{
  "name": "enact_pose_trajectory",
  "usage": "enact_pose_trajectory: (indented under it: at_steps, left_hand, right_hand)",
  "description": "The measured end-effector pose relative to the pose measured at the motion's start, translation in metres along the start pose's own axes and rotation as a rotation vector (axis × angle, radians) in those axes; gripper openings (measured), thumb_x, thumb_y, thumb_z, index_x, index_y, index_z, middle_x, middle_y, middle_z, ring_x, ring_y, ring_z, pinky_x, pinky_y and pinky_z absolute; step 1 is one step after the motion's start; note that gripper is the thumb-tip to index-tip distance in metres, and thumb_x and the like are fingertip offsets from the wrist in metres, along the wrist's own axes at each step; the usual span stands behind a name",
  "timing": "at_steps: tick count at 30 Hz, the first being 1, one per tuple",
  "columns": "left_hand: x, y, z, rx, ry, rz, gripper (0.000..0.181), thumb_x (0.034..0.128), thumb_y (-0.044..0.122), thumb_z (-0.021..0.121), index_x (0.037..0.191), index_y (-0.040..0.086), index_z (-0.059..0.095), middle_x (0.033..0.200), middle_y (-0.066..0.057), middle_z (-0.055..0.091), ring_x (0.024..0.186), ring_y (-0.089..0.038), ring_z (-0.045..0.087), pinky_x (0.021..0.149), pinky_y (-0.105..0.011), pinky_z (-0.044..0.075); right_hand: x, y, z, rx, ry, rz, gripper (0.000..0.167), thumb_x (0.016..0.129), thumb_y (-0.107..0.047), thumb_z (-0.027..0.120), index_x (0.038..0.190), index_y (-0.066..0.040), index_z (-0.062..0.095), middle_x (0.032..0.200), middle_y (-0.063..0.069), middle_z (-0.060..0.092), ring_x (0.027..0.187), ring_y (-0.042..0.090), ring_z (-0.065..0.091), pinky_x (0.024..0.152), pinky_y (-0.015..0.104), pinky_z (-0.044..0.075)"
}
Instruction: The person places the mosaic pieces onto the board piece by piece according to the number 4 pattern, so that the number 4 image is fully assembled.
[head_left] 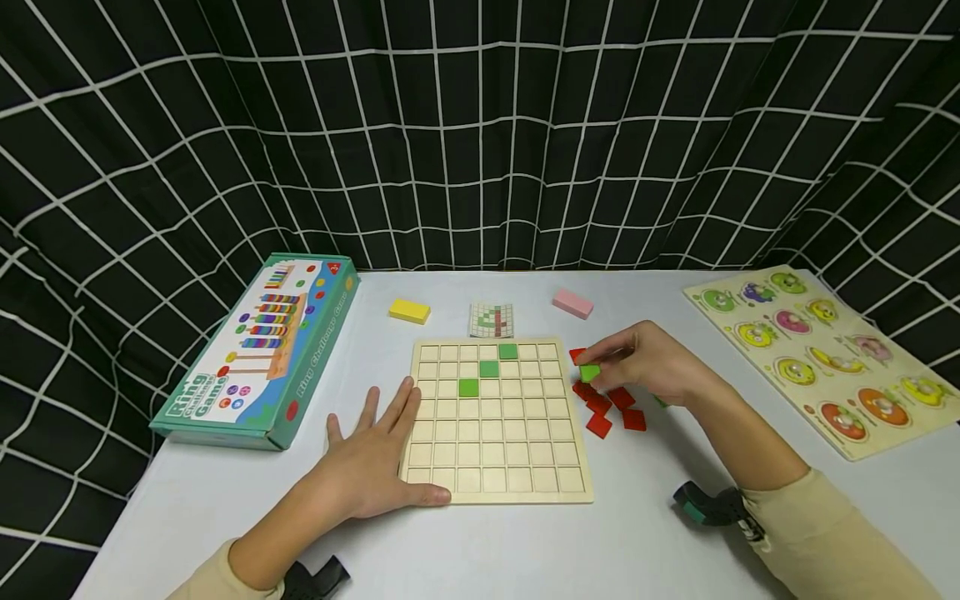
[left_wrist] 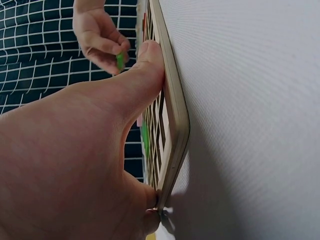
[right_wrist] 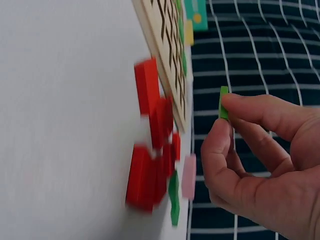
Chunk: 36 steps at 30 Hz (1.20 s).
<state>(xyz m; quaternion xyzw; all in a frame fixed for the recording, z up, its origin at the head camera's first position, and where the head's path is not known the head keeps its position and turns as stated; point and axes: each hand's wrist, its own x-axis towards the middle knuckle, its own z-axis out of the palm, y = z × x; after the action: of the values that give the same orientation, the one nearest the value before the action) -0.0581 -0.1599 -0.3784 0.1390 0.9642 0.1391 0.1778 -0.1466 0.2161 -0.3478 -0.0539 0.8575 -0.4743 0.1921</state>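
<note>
A wooden grid board (head_left: 492,432) lies flat on the white table, with three green squares (head_left: 489,369) in a diagonal in its upper rows. My left hand (head_left: 375,467) rests at the board's left edge, fingers spread; its thumb lies on the near edge, also seen in the left wrist view (left_wrist: 75,135). Between thumb and fingers, my right hand (head_left: 652,367) pinches a green square (head_left: 589,372), raised above the table in the right wrist view (right_wrist: 224,102). Below and beside that hand lie several red squares (head_left: 598,425), right of the board.
A green game box (head_left: 300,367) lies at the left. Behind the board are a yellow block (head_left: 409,311), a small pattern card (head_left: 491,320) and a pink block (head_left: 572,303). At the right lies a fruit puzzle board (head_left: 817,358). A green piece (right_wrist: 173,197) lies near the red ones.
</note>
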Motion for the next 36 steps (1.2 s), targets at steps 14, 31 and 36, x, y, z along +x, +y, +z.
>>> enact_pose_trajectory:
  at_steps: [14,31,36]
  left_hand:
    - [0.000,0.001,0.002,0.021,0.017,-0.010,0.134,0.0721,0.086,0.070,0.168,0.011,0.015,0.177,-0.002,0.003,0.160,-0.048,0.005,0.103,-0.093,0.007]
    - [0.003,0.000,0.003,0.037,0.016,-0.008,0.135,0.0718,0.089,0.067,0.168,0.011,0.014,0.177,-0.002,0.002,0.160,-0.049,0.005,0.103,-0.093,0.007]
    - [0.002,-0.001,0.004,0.041,0.016,-0.008,0.135,0.0722,0.089,0.066,0.168,0.011,0.013,0.177,-0.002,0.001,0.160,-0.048,0.005,0.102,-0.093,0.007]
  right_hand:
    - [0.017,-0.032,0.039,-0.020,-0.014,-0.020,0.033,0.080,-0.001,0.086,0.113,-0.001,0.080,0.100,0.010,0.074,0.083,0.021,0.057,0.068,0.028,0.049]
    - [0.032,-0.062,0.090,-0.038,-0.081,-0.040,0.030,0.074,0.006,0.083,0.102,-0.006,0.084,0.102,0.007,0.077,0.093,0.020,0.061,0.077,0.027,0.052]
    - [0.036,-0.069,0.105,-0.037,-0.114,-0.036,0.028,0.073,0.004,0.086,0.098,-0.010,0.085,0.098,0.002,0.079,0.094,0.018,0.062,0.080,0.026,0.052]
